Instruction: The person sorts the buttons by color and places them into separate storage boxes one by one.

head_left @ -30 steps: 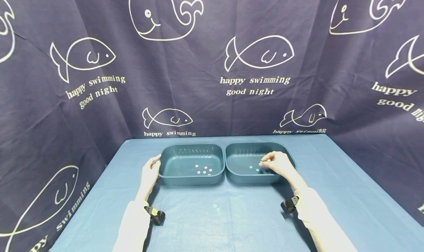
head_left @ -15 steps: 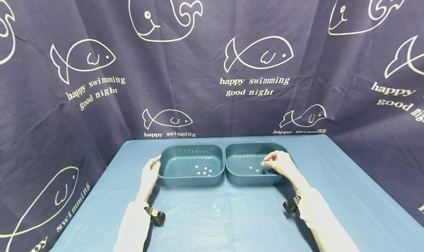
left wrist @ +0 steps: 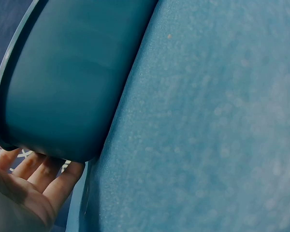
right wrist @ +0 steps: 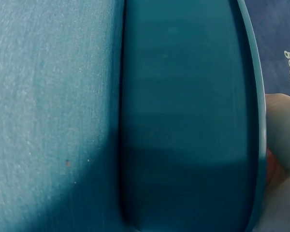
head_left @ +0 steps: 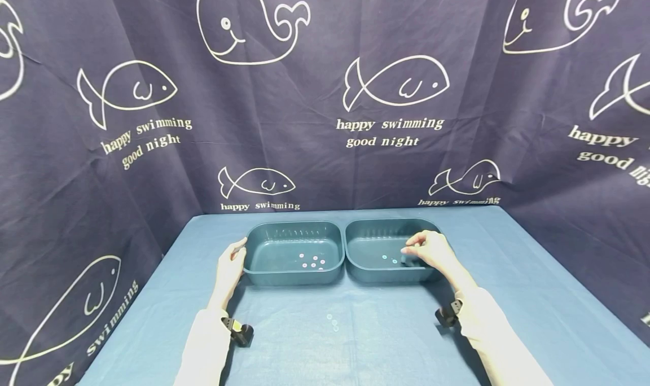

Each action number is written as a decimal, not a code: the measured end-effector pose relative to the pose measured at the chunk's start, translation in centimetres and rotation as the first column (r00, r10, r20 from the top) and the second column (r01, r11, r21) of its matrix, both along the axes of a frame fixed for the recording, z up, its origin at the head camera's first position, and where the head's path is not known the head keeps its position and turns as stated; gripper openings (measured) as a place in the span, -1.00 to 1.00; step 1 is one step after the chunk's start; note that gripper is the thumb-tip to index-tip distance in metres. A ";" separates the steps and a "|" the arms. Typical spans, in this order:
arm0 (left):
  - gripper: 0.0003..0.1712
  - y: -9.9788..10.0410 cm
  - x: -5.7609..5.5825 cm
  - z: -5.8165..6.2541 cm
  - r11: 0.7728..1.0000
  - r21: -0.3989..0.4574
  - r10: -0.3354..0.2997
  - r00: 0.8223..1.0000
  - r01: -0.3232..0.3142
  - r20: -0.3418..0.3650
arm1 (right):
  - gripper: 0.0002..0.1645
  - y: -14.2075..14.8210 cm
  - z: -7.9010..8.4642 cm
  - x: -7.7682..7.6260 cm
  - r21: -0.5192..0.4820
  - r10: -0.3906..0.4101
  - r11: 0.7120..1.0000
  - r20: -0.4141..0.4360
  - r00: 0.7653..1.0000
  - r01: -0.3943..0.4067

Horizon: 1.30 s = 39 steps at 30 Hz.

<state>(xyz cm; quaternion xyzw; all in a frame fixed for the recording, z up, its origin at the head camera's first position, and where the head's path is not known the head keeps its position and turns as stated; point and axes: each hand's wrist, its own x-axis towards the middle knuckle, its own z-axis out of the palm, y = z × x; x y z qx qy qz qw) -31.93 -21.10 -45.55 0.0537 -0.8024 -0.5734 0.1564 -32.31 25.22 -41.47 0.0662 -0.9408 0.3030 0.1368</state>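
Observation:
My left hand [head_left: 231, 263] rests its fingertips against the outer left end of the left teal bin [head_left: 291, 277]. In the left wrist view, the fingers [left wrist: 63, 186] lie mostly straight against the end wall, and the thumb is largely out of sight. My right hand [head_left: 429, 249] reaches over the right end of the right teal bin [head_left: 378, 274], its fingertips inside, above the floor. Left of them lie two small bluish rings [head_left: 394, 261]. Whether anything is between finger and thumb is too small to tell; the bin wall [right wrist: 193, 96] hides the fingertips in the right wrist view.
Several small pinkish rings [head_left: 313, 265] lie in the left bin. A few pale rings [head_left: 334, 322] are on the blue tablecloth [head_left: 299, 346] in front of the bins. The bins stand side by side. A dark fish-print curtain [head_left: 315, 149] encloses the table.
My right hand has shifted slightly to the right, leaving the bluish rings a little farther from its fingertips. The left hand and both bins have stayed where they were.

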 end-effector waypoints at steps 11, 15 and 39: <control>-0.55 -0.1 -0.3 0.0 1.000 0.007 -0.005 1.000 0.004 0.023 | -0.74 0.1 -0.1 0.2 -0.008 0.000 1.000 -0.015 1.000 0.000; -0.56 -0.2 -0.3 -0.1 1.000 -0.007 -0.005 1.000 0.005 0.020 | -0.75 -0.2 0.2 0.4 -0.010 -0.006 1.000 -0.022 1.000 0.005; -0.56 -0.2 -0.3 -0.1 1.000 -0.002 -0.010 1.000 0.010 0.017 | -0.80 -5.1 1.3 3.1 -0.120 0.153 0.978 -0.158 0.975 -0.173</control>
